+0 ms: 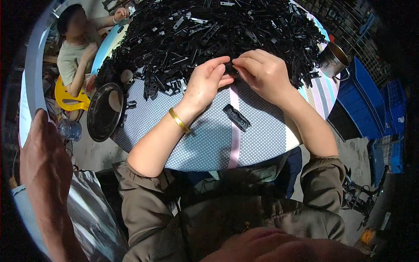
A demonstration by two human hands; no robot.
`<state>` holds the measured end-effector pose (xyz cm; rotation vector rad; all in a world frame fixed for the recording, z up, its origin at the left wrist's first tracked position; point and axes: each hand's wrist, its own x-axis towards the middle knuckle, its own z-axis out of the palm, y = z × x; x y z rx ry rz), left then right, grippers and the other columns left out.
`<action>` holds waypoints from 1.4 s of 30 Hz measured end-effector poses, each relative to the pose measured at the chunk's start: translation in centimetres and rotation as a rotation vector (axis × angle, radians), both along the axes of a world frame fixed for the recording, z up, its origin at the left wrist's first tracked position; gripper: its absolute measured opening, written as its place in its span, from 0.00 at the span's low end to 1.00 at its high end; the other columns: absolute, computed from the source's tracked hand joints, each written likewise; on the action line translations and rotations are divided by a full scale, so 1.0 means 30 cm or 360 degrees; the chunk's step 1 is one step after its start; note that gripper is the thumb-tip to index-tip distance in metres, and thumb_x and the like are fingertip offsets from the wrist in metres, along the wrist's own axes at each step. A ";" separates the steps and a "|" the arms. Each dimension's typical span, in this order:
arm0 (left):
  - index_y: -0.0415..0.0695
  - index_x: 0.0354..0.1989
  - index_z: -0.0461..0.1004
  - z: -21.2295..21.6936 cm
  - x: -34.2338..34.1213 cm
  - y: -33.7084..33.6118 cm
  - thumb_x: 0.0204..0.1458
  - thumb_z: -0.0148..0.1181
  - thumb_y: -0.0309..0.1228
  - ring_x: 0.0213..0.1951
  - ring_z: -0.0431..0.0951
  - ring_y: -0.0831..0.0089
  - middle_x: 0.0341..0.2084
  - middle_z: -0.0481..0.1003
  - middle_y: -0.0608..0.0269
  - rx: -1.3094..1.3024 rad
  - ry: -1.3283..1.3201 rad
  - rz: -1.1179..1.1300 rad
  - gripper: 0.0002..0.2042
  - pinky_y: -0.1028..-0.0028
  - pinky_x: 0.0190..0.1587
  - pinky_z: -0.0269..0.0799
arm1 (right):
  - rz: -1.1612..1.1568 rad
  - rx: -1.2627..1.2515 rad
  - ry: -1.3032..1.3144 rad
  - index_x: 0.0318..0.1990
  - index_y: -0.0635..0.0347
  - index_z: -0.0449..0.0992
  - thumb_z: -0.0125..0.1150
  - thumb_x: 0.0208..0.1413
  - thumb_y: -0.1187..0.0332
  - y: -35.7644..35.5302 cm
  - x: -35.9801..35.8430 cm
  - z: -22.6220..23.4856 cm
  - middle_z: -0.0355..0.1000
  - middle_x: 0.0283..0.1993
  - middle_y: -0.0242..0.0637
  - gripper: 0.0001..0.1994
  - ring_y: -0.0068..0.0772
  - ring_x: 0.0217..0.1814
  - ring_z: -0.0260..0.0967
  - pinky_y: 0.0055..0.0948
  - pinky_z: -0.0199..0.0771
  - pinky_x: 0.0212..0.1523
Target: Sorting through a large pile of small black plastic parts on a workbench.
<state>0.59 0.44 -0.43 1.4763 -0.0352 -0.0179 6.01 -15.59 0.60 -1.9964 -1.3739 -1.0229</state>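
My left hand (206, 83), with a gold bangle on its wrist, is raised above the near edge of a heap of black parts (218, 35). Its thumb and fingers are drawn together. Facing it, my right hand (265, 74) pinches with thumb and forefinger, the two sets of fingertips almost meeting. Something small and dark seems to sit between them, but it blends into the heap behind. On the cloth just below my hands lies a single black clip-like part (236, 118), apart from the heap.
A patterned cloth (200, 144) covers the round table. At its left edge are a dark round pan (104, 112) and a small cup (126, 76); a metal pot (334, 60) stands right. Another person's hand (46, 148) is near left, a seated person (78, 52) beyond. Blue crates (360, 100) stand right.
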 end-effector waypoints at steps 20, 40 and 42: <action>0.31 0.53 0.58 0.013 -0.004 -0.007 0.50 0.52 0.22 0.34 0.75 0.76 0.34 0.73 0.57 -0.0254 -0.0153 -0.0049 0.21 0.81 0.38 0.73 | 0.0085 0.0270 0.0102 0.29 0.61 0.74 0.61 0.37 0.76 0.028 -0.005 -0.016 0.72 0.32 0.35 0.07 0.35 0.32 0.66 0.29 0.67 0.35; 0.37 0.52 0.62 0.032 -0.008 0.020 0.51 0.52 0.25 0.38 0.71 0.78 0.38 0.71 0.61 -0.0046 -0.0333 -0.0539 0.19 0.80 0.40 0.71 | 0.0703 0.0542 0.1743 0.45 0.65 0.71 0.46 0.57 0.58 -0.130 0.123 0.074 0.73 0.38 0.39 0.18 0.23 0.32 0.69 0.21 0.70 0.37; 0.41 0.47 0.68 0.030 -0.037 -0.014 0.50 0.53 0.30 0.40 0.70 0.76 0.39 0.70 0.63 0.0417 -0.0321 -0.0780 0.15 0.77 0.43 0.68 | 0.0404 0.0999 0.1690 0.43 0.64 0.73 0.49 0.56 0.58 -0.209 0.166 0.103 0.73 0.36 0.37 0.18 0.20 0.30 0.67 0.19 0.68 0.34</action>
